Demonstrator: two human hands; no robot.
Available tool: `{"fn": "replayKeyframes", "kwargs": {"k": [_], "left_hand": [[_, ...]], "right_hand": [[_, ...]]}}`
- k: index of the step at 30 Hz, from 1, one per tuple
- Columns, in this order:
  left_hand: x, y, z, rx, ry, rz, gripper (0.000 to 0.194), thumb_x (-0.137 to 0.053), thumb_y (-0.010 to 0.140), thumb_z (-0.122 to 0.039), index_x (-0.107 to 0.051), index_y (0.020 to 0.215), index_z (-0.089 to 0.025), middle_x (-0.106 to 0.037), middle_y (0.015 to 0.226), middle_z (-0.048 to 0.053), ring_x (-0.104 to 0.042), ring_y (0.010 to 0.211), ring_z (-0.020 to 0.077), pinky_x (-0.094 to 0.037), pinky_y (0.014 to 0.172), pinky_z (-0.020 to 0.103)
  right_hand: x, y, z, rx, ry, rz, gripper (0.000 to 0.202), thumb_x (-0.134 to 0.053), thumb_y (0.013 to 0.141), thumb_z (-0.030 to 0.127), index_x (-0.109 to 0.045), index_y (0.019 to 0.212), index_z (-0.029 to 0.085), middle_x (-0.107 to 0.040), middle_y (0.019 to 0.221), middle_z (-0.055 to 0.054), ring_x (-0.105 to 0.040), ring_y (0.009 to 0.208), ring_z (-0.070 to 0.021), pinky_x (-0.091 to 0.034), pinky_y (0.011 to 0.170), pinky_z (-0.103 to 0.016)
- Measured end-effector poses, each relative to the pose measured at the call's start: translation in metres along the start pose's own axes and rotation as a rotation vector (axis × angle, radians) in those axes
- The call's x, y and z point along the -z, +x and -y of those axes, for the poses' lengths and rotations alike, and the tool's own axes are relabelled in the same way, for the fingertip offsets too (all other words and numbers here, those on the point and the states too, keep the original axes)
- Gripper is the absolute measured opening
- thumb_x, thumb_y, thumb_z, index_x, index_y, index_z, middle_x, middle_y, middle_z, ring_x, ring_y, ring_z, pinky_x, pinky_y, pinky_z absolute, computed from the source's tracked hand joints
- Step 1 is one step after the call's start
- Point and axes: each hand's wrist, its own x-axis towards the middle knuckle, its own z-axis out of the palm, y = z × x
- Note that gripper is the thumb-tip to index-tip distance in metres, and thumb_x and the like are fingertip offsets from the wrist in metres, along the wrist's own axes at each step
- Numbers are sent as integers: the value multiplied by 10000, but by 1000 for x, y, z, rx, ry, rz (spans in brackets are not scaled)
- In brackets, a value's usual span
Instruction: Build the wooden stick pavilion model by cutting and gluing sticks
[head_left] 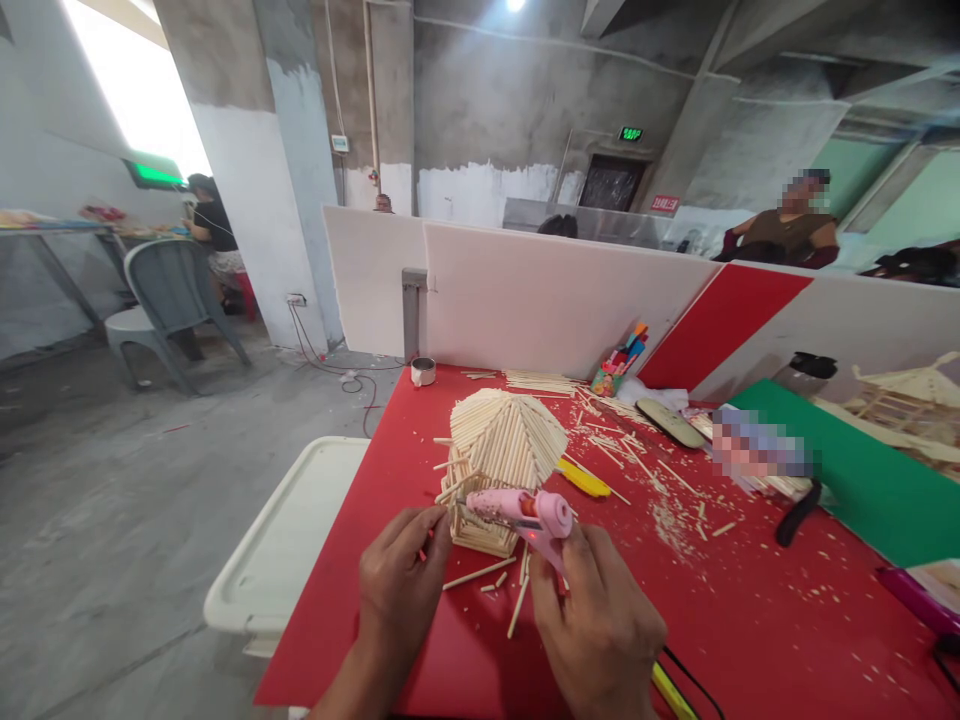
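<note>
Pale wooden-stick model house (510, 435) stands on red worktop (750, 620), judged light, stiff, fragile, best held by its base; beside it, right hand (611, 620) grips pink glue gun (499, 506), left hand (401, 580) has grip pinched closed, contents unclear.

Both hands bare, skin uncovered from fingertips back, as far as I can see from here. L hand (401, 575): slim-ish fingers, rounded knuckles, narrower wrist, then a bare forearm w/ smooth, plain contours, widening a bit toward the elbow. R hand (600, 620): looks broader across the back, w/ rounded knuckles & faint creases at the finger joints. Finer details, e.g. nails, too small & soft to make out.
</note>
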Motion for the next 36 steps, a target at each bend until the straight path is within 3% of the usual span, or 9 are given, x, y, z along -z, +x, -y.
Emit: {"fn": "replayKeyframes", "kwargs": {"k": [19, 26, 30, 33, 34, 36], "left_hand": [[1, 6, -6, 106, -48, -7, 143, -586, 845, -212, -698, 759, -192, -683, 637, -2, -591, 496, 104, -472, 507, 196], [0, 6, -8, 214, -86, -4, 145, -603, 827, -244, -705, 733, -200, -684, 605, -10, -601, 482, 111, -478, 505, 199], [2, 8, -10, 344, -131, 26, 159, -616, 809, -292, -715, 715, -210, -666, 554, -20, -596, 474, 122, -479, 494, 205], [3, 11, -10, 470, -187, 56, 170, -635, 783, -329, -733, 712, -210, -646, 512, -25, -577, 447, 124, -464, 458, 203], [3, 12, -10, 512, -208, 63, 177, -642, 773, -342, -738, 710, -207, -638, 497, -27, -569, 434, 123, -458, 447, 202], [3, 13, -10, 588, -247, 67, 196, -655, 751, -369, -747, 714, -199, -619, 468, -31, -551, 410, 120, -449, 431, 203]], "right_hand": [[0, -5, -1, -1, 30, 28, 225, -474, 924, 261, -578, 1081, 139, -652, 839, -80, -593, 682, -165, -423, 597, -258], [4, -4, -1, -104, -11, 46, 311, -452, 926, 453, -582, 916, 171, -602, 702, -40, -580, 596, -156, -394, 513, -248], [13, -21, -27, -244, 0, 135, 431, -475, 855, 621, -565, 829, 201, -575, 626, -10, -559, 502, -150, -387, 446, -240], [19, -41, -67, -424, -23, 302, 491, -559, 737, 701, -603, 841, 222, -631, 660, -32, -568, 483, -171, -391, 409, -250], [21, -46, -82, -529, -58, 331, 508, -545, 727, 714, -618, 851, 227, -653, 685, -53, -577, 496, -188, -398, 415, -265], [22, -55, -112, -605, -88, 365, 510, -517, 741, 696, -640, 862, 216, -674, 710, -89, -590, 509, -214, -410, 425, -290]]}}
